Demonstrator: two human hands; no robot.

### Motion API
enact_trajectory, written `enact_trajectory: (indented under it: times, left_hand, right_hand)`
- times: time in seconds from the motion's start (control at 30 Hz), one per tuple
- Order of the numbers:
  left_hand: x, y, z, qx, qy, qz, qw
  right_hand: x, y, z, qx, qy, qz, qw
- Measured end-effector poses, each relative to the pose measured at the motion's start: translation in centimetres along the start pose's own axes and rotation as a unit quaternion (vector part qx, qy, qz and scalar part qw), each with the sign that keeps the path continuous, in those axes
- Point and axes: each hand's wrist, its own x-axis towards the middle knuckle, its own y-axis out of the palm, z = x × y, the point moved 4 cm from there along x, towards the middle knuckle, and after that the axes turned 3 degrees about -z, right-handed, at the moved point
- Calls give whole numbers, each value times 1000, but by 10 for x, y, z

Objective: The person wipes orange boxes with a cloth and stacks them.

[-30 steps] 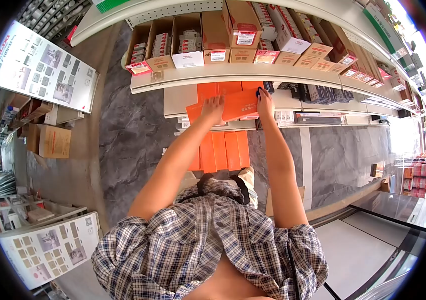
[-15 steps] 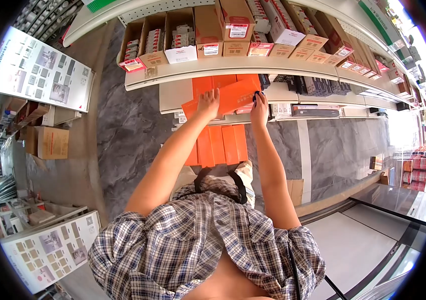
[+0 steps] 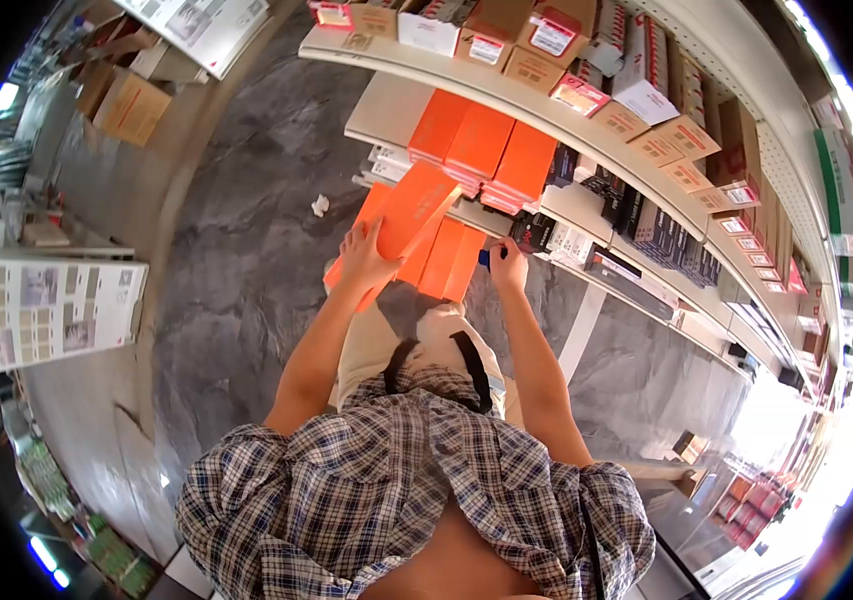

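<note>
- Forearms (image 3: 538,375): both extended forward from plaid sleeves (image 3: 246,475), angled inward toward each other; hands apart.
- Left hand (image 3: 368,258): back of hand facing the camera, fingers spread and pointing away from the body, grasping the near end of an orange box (image 3: 416,205).
- Orange box: tilted, its far end directed toward the shelf (image 3: 396,108). It overlaps the row of lower boxes (image 3: 449,262) in view; contact with them cannot be determined.
- Right hand (image 3: 509,265): fingers curled around a small dark-blue object (image 3: 484,258), which protrudes on the side facing the left hand. The object's type cannot be determined.
- Shelf: carries further orange boxes (image 3: 481,138), side by side, beyond both hands.
</note>
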Motion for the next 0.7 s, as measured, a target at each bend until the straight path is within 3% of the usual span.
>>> enact_trajectory:
  times: [0.07, 0.23, 0.43, 0.53, 0.7]
  left_hand:
    - [-23, 9, 18, 26, -58, -6, 998]
    - [-53, 39, 26, 50, -54, -24, 997]
    - [-52, 85, 24, 60, -45, -36, 997]
    - [-46, 141, 46, 54, -38, 4, 998]
    - [-42, 227, 66, 74, -67, 56, 993]
  right_hand:
    - [-16, 7, -8, 12, 28, 57, 998]
    - [-46, 65, -6, -11, 38, 217, 975]
    - [-84, 136, -15, -39, 64, 247, 966]
    - [-88, 167, -44, -36, 124, 207, 970]
    - [-72, 216, -125, -119, 155, 256, 947]
